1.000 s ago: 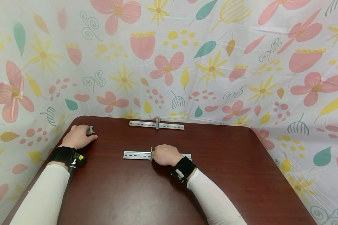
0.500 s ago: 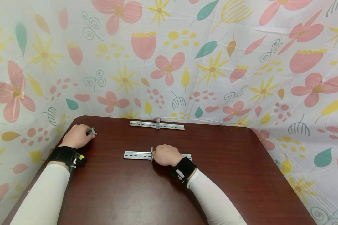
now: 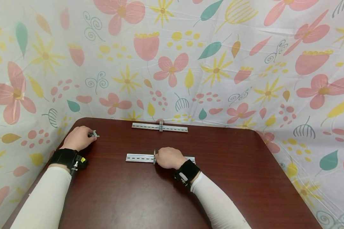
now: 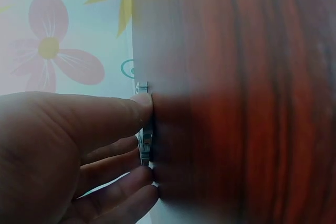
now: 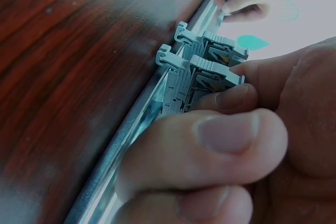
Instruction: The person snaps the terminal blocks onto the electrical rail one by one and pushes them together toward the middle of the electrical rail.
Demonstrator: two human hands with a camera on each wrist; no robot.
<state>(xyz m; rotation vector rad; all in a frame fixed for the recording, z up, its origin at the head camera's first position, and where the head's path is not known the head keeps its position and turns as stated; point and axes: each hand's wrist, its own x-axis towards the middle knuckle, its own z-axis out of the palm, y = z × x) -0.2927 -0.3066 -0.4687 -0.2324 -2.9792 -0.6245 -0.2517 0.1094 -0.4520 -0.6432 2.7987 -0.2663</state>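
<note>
In the head view my left hand [image 3: 78, 139] is at the far left of the table, pinching a small grey terminal block [image 3: 95, 134] between thumb and fingers. The left wrist view shows the thumb on one side of this block [image 4: 146, 141], partly hiding it. My right hand [image 3: 169, 158] is over the front slotted metal DIN rail [image 3: 139, 158], fingers curled. Up close, its fingers pinch a grey terminal block [image 5: 212, 72] that stands across the rail. Another terminal block [image 5: 223, 48] stands just beyond it. The hand covers part of the rail.
A second DIN rail [image 3: 144, 126] lies along the back of the dark wooden table [image 3: 117, 197], with grey terminal blocks [image 3: 161, 126] at its middle. A flower-printed curtain [image 3: 172, 95] hangs right behind the table.
My left hand's thumb has closed in toward the fingers, onto the terminal block, which has shifted slightly. My right hand holds its place on the front rail.
</note>
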